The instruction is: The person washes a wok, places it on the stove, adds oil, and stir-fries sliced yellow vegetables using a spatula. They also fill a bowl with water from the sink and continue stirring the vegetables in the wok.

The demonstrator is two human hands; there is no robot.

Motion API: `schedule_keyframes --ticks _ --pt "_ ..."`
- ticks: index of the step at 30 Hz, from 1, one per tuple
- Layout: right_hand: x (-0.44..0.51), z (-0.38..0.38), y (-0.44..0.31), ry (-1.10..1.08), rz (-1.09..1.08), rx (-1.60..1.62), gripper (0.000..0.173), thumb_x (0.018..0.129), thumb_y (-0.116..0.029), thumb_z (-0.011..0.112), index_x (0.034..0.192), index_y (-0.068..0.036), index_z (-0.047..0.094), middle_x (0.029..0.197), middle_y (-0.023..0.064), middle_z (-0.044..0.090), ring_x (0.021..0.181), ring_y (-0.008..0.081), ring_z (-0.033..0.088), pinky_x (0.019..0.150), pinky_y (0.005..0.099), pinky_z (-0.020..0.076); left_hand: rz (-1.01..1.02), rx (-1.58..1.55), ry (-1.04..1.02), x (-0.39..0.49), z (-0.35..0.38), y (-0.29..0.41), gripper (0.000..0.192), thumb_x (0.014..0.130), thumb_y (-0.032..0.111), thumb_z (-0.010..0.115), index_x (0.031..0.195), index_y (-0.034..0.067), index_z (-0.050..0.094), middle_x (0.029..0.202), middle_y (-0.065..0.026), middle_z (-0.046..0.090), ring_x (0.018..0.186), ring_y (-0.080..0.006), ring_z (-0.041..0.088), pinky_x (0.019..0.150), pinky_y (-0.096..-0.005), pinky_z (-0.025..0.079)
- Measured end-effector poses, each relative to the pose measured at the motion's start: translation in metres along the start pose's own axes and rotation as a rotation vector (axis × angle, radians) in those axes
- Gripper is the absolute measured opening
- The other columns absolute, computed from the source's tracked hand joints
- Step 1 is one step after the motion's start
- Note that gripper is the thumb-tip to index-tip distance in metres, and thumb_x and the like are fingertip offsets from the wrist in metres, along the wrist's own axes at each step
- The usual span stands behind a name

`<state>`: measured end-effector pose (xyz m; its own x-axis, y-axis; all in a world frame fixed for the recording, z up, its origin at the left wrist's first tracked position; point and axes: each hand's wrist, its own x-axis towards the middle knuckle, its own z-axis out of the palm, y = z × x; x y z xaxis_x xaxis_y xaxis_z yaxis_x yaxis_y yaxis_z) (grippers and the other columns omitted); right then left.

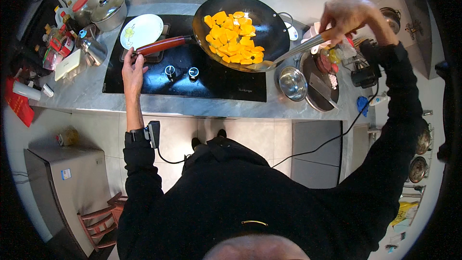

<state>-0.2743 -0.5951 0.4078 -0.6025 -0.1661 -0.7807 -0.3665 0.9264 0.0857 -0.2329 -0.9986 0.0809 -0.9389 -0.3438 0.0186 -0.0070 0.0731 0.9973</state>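
Note:
My left hand (pixel 133 70) is at the end of a red-brown wooden handle (pixel 164 46), with thumb and fingers on its tip. The handle belongs to a dark wok (pixel 272 30) over the black cooktop (pixel 220 90). Sliced orange-yellow pieces, perhaps pumpkin (pixel 231 39), lie in the wok, mostly towards its left and near side. Raised at the right, my right hand (pixel 346 18) grips a metal spatula (pixel 301 47) by its handle end. The spatula's blade rests low in the wok at the near rim, beside the pieces, and is partly hard to make out.
A white plate (pixel 142 30) sits left of the wok. Right of the cooktop are a steel bowl (pixel 293 83) and a cleaver (pixel 322 89) on a round board (pixel 314 103). A lidded pot (pixel 109 12), a kettle (pixel 92 47) and bottles crowd the left. A cable (pixel 325 145) trails from my right wrist.

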Motion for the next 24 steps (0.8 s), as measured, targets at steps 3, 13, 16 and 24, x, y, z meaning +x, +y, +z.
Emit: schedule_keyframes --ticks 3,13,16,24 --pt "0.045 0.022 -0.007 0.021 -0.038 0.075 0.026 0.073 -0.02 0.064 0.089 0.0 0.064 0.057 0.0055 0.058 0.043 0.0114 0.051 0.037 0.025 0.04 -0.022 -0.022 0.007 -0.005 0.001 -0.001 0.051 0.09 0.022 0.051 0.135 0.01 0.03 0.115 -0.0138 0.051 0.099 -0.021 0.056 0.075 -0.0317 0.051" --pt "0.028 0.058 0.02 0.216 -0.069 0.171 0.027 0.079 -0.016 0.059 0.101 0.0 0.062 0.056 0.0024 0.054 0.041 0.0095 0.049 0.037 0.0237 0.0383 -0.059 -0.096 0.019 -0.025 0.001 0.004 0.054 0.089 0.016 0.051 0.137 0.013 0.027 0.127 -0.0217 0.042 0.101 -0.0269 0.057 0.075 -0.0337 0.053" --pt "0.021 0.054 0.003 0.157 -0.088 0.224 0.027 0.079 -0.014 0.059 0.102 -0.001 0.062 0.06 0.0045 0.058 0.043 0.0095 0.051 0.04 0.0247 0.0416 -0.043 -0.082 0.017 -0.019 0.003 0.003 0.053 0.089 0.016 0.051 0.137 0.012 0.028 0.127 -0.02 0.042 0.102 -0.0267 0.056 0.076 -0.0332 0.053" --pt "0.094 0.057 -0.058 0.425 -0.09 0.073 0.033 0.084 -0.015 0.056 0.115 -0.003 0.056 0.064 0.0064 0.057 0.045 0.0106 0.052 0.039 0.0217 0.0442 -0.062 -0.074 -0.017 -0.018 0.008 -0.002 0.052 0.09 0.016 0.048 0.136 0.005 0.026 0.128 -0.0144 0.043 0.106 -0.026 0.053 0.078 -0.0334 0.051"
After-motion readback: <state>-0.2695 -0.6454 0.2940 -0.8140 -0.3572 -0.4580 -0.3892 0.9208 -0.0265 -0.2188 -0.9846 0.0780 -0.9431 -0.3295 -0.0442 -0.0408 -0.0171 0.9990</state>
